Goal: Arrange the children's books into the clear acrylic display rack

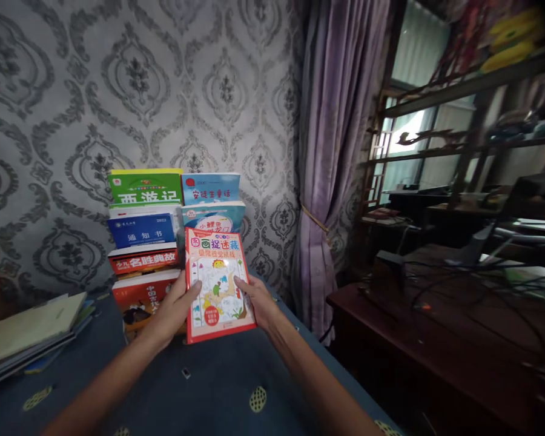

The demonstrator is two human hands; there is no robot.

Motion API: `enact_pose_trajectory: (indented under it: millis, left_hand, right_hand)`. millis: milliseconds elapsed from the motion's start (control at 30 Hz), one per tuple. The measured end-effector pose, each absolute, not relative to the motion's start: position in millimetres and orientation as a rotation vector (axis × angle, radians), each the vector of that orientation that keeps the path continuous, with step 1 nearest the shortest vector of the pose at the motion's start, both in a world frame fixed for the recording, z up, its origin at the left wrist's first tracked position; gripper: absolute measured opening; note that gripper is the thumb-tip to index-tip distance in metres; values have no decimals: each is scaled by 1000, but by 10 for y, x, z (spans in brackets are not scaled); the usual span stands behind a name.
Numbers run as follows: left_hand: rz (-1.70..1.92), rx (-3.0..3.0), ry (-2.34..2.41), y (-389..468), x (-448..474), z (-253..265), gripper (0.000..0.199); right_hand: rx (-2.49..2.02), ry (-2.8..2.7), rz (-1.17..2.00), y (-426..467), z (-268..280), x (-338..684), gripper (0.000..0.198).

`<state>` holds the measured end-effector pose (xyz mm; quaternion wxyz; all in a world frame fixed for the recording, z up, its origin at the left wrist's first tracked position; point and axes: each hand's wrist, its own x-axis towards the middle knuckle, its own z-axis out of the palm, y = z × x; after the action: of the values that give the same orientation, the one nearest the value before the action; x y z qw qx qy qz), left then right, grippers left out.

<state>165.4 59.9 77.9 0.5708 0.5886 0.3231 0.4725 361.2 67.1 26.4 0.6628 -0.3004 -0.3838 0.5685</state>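
Observation:
A red-bordered picture book (220,275) with a drawn scene on its cover is held between my two hands. My left hand (181,298) grips its left edge, thumb on the cover. On the opposite edge, my right hand (260,300) is closed the same way. Right behind it stand a teal book (213,217) and a light-blue book (211,186). To the left, in stepped rows, are a green book (145,186), a dark-blue booklet (142,230), a red book with white lettering (145,263) and a red-orange book (140,300), partly hidden by my left hand.
Beneath everything is a dark-blue patterned cloth (222,387). A stack of flat books (31,333) lies at the left. Behind are a patterned wall (136,79) and a purple curtain (336,121). A dark-red desk (427,333) with cables and wooden shelves (427,97) occupies the right.

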Motion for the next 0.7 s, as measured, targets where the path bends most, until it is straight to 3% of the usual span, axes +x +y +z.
enact_pose_trajectory:
  millis: [300, 467, 700]
  left_hand:
    - [1127, 1523, 818, 772, 1762, 1125, 51]
    - [989, 1721, 1064, 974, 1741, 1525, 25]
    - [1081, 2091, 1253, 1351, 1732, 1944, 12]
  right_hand:
    - [-629, -917, 1185, 1000, 447, 3765, 44]
    - [-609, -980, 1049, 1293, 636, 3837, 39]
    - [-600, -1121, 735, 1731, 1050, 3977, 41]
